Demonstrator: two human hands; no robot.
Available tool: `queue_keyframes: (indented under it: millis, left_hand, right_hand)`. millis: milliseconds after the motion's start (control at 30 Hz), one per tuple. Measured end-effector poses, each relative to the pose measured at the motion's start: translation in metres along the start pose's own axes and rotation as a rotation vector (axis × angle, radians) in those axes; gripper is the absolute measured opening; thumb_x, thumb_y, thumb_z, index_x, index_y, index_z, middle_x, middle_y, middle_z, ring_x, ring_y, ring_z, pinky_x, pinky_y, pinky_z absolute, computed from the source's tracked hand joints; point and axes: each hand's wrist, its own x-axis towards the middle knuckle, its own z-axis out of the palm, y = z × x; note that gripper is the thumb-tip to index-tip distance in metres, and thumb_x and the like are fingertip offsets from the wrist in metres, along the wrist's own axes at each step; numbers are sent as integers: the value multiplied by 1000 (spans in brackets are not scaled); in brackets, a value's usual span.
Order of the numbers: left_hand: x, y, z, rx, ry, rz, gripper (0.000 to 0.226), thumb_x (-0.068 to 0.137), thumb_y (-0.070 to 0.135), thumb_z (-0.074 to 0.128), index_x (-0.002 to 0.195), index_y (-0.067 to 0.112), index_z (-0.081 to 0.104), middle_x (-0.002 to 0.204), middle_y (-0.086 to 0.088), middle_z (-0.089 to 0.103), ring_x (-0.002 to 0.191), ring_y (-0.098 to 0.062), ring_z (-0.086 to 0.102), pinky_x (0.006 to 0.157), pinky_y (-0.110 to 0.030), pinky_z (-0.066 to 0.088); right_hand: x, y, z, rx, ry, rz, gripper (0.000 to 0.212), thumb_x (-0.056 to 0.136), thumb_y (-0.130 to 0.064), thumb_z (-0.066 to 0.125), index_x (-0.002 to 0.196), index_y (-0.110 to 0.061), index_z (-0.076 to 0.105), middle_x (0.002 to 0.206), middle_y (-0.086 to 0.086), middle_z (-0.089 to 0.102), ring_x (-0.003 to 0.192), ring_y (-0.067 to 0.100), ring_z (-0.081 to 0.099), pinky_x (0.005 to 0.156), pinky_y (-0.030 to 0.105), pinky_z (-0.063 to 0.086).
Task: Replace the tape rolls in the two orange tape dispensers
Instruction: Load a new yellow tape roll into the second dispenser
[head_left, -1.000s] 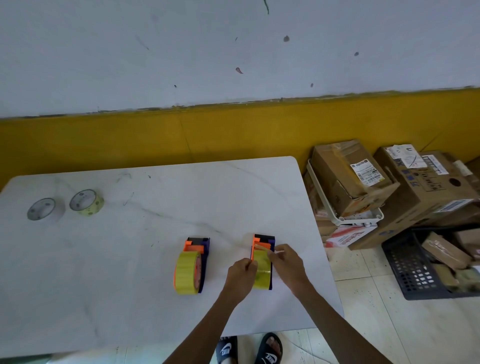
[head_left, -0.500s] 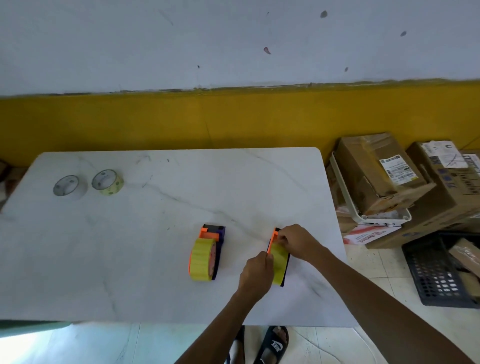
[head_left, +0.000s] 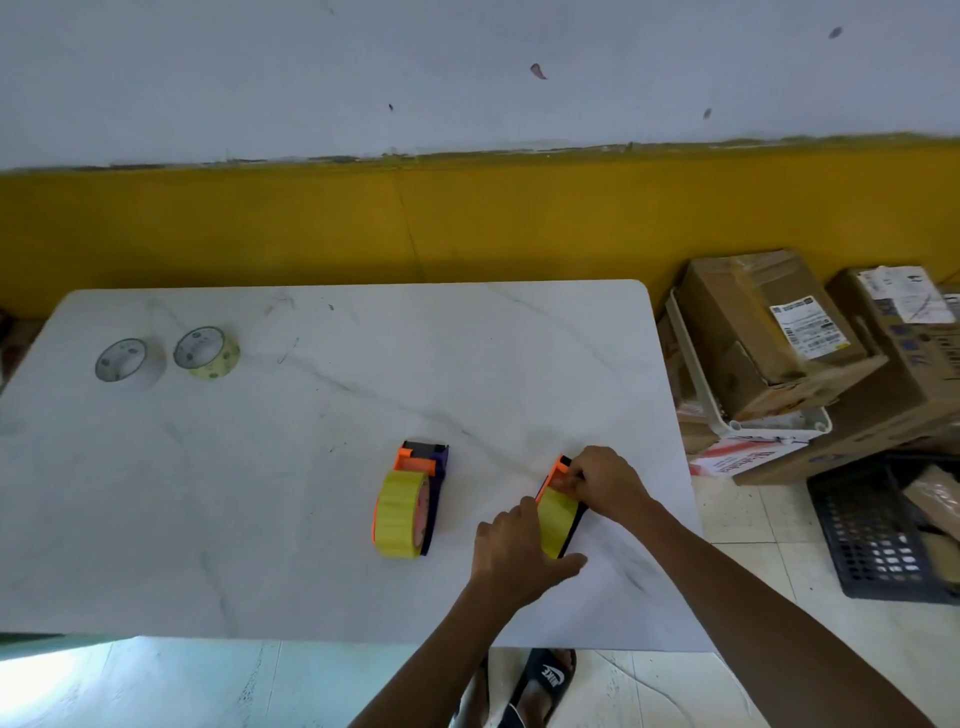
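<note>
Right dispenser (head_left: 558, 506) near the worktop (head_left: 311, 467) right edge, both hands on it. Left hand (head_left: 511, 553) fingers clamped on its yellow roll; right hand (head_left: 608, 483) fingers pinched together at the orange head. Risk, as I judge it: the tape end sticking to itself or the dispenser tipping if the pull outruns the steadying hand. Count: two dispensers, the other (head_left: 410, 501) left of this one; two spare rolls (head_left: 166, 356) far left of it
</note>
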Motion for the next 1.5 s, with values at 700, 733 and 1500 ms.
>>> queue_keyframes:
  millis: [700,733,1500]
  left_hand:
    - [4,-2,-10,92,1,-18,72,69,78,48,108,17,49,97,-1,68,87,-23,64,84,-40,42]
    - [4,-3,-11,96,2,-13,73,69,79,48,108,17,49,98,-2,68,88,-24,64,84,-40,42]
    - [-21,-28,-13,20,-32,-58,63,69,69,54,101,16,48,80,-1,64,79,-27,64,80,-36,43]
  right_hand:
    - [-2,-19,15,-167,165,69,32,94,-35,50,100,-5,58,107,12,59,95,26,62,65,28,38]
    - [-2,-19,15,-163,176,59,32,93,-36,50,99,-5,59,107,11,58,96,26,61,66,29,39]
    - [52,27,-12,-120,271,76,11,79,1,62,88,5,67,100,22,59,87,38,60,74,38,53]
